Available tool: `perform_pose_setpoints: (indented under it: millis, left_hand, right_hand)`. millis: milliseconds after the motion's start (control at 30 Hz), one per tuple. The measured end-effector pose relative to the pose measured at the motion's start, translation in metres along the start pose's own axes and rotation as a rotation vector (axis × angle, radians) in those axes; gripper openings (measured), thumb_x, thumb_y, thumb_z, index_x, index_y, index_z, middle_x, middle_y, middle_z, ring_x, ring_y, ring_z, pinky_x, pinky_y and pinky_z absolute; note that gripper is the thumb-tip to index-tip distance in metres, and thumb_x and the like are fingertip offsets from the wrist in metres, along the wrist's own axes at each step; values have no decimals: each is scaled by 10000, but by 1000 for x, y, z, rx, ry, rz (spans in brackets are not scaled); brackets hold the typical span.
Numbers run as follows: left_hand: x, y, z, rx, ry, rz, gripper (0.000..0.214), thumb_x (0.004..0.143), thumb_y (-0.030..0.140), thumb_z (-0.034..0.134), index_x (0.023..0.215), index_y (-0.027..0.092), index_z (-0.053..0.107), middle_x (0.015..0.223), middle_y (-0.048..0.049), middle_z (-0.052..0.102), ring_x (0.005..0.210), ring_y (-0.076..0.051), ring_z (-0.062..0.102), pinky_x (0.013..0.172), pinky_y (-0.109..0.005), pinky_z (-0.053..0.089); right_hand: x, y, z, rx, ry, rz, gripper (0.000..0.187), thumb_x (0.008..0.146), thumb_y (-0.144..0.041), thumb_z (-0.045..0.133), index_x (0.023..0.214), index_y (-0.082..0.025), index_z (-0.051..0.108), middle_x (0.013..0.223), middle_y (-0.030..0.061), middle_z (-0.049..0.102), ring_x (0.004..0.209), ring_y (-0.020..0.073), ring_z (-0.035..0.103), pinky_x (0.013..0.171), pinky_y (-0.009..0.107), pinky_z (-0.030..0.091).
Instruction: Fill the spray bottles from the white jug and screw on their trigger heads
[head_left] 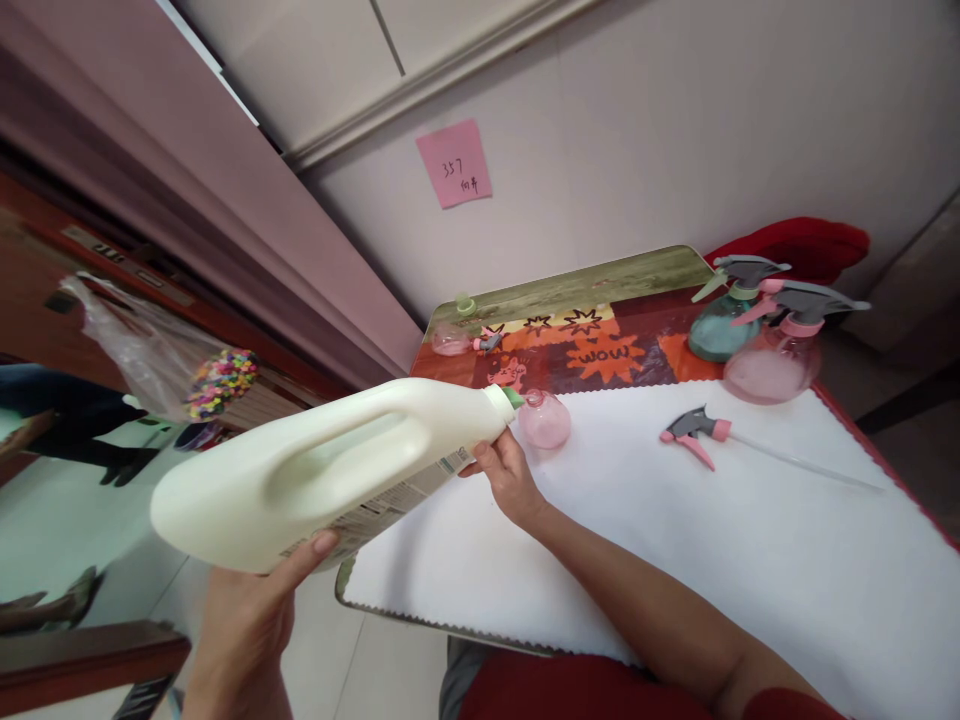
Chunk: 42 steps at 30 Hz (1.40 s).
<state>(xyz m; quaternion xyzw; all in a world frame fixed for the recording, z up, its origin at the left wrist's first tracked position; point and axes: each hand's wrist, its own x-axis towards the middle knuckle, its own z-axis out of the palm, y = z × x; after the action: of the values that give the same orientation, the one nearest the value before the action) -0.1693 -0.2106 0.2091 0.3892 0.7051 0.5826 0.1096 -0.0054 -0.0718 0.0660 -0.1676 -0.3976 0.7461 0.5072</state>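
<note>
A large pale-green detergent jug lies tilted on its side in the air, its green spout at the mouth of a small pink bottle on the white cloth. Under the jug's base end, my left hand grips it with the thumb along the label. Near the neck, my right hand holds the jug from below, fingers partly hidden behind it. Whether liquid is flowing I cannot make out. To the right rests a loose grey-and-pink spray head with its clear tube.
At the table's right stand a green spray bottle and a pink spray bottle. A smaller pink sprayer lies at the back left beside a green cap. A pink note is on the wall.
</note>
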Motion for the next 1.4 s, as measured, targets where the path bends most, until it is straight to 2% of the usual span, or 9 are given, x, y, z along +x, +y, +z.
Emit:
perform_pose_setpoints:
  millis: [267, 867, 1400]
  left_hand:
    - [1, -2, -1, -30, -7, -23, 730, 526, 253, 926, 1215, 208, 690, 1176, -88, 740, 1184, -300, 647, 1038, -403, 513]
    - [0, 1, 0, 38, 10, -31, 721, 511, 325, 924, 1184, 211, 691, 1128, -93, 752, 1191, -328, 643, 1050, -451, 501]
    - [1, -4, -4, -18, -7, -10, 711, 522, 257, 933, 1191, 183, 702, 1154, -98, 747, 1174, -305, 656, 1038, -406, 513]
  right_hand:
    - [0, -1, 0, -6, -4, 2, 548, 873, -586, 637, 1258, -218, 507, 1129, 79, 639, 982, 221, 659, 688, 354, 657]
    - [0, 1, 0, 4, 3, 5, 533, 870, -577, 647, 1250, -226, 518, 1126, 77, 644, 991, 224, 657, 685, 348, 656]
    - [0, 1, 0, -5, 1, 9, 540, 875, -583, 639, 1243, -208, 513, 1112, 81, 632, 990, 220, 650, 690, 345, 651]
